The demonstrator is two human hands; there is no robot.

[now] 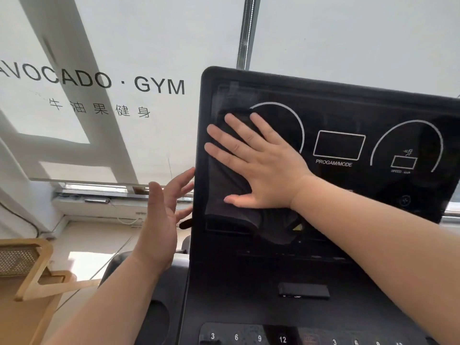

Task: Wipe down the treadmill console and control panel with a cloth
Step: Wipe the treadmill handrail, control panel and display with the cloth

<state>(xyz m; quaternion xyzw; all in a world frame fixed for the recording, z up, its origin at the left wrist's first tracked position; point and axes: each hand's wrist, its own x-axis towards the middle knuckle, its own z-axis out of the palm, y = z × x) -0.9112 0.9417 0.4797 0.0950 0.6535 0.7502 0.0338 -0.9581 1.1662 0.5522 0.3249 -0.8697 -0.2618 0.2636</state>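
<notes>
Head camera is looking forward at a white window blind (124, 58) printed with "AVOCADO · GYM", hanging behind a black treadmill console (348, 100) that is filling the right side. Below the console, the control panel (249, 337) is showing white numbers 3, 6, 9 and 12. A wooden chair (32, 270) is sitting at lower left. The dark cloth (224, 190) is lying flat against the console's left part, over the edge of a white-outlined dial. The right hand (261, 165) is pressing on the cloth with fingers spread and palm flat, not clenched. The left hand (161, 215) is hovering open just beside the console's left edge, fingers loosely extended, grasping nothing.
</notes>
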